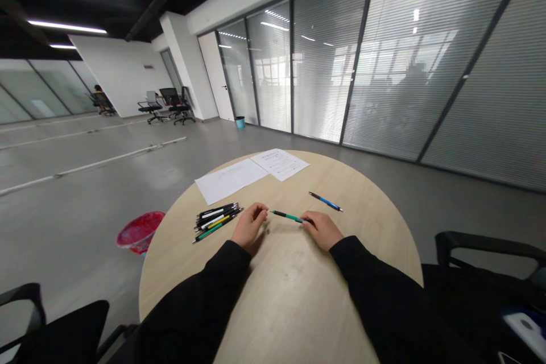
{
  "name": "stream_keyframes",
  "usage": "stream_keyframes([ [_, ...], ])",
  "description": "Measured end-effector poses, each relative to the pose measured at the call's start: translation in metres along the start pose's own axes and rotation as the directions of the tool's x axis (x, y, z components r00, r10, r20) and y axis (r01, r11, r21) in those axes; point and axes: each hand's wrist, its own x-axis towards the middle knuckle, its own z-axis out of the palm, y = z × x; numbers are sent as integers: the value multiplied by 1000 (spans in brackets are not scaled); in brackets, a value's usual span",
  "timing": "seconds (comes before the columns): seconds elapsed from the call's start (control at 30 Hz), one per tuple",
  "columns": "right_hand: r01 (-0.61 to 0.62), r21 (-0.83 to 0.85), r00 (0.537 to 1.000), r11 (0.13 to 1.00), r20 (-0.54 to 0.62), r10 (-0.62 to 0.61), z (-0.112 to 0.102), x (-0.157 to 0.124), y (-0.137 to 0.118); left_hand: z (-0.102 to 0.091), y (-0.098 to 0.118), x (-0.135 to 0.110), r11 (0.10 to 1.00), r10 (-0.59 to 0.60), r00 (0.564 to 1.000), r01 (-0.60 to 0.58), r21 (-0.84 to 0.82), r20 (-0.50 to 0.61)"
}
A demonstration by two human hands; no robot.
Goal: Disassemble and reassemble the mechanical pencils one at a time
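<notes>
My right hand (pixel 322 229) rests on the round wooden table (pixel 375 227) and pinches the near end of a green and black pen (pixel 286 216) that points left. My left hand (pixel 251 223) is curled shut just left of the pen's tip, its fingertips pressed together; whether they hold anything is hidden. A bunch of several pens (pixel 216 218) lies to the left of my left hand. A single blue pen (pixel 326 201) lies beyond my right hand.
Two sheets of paper (pixel 230 180) (pixel 280 163) lie at the table's far side. A red bin (pixel 139 231) stands on the floor to the left. Black chairs (pixel 482 250) flank the table near me. Glass walls stand behind.
</notes>
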Motion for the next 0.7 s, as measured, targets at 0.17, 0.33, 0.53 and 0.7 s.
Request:
stream_keyframes([
  [0.17,-27,23,999,999,-21,27,0,0,3,-10,-1,-1,871,137,986,-165,462,94],
  [0.33,-42,63,999,997,-26,44,2,0,8,-14,-2,-2,755,142,960,-262,601,240],
  [0.53,-57,73,998,996,-30,60,2,0,8,-15,3,-2,668,114,937,-319,673,331],
  [0.7,-64,85,998,994,-24,66,2,1,8,-12,8,-2,601,106,932,-338,725,347],
])
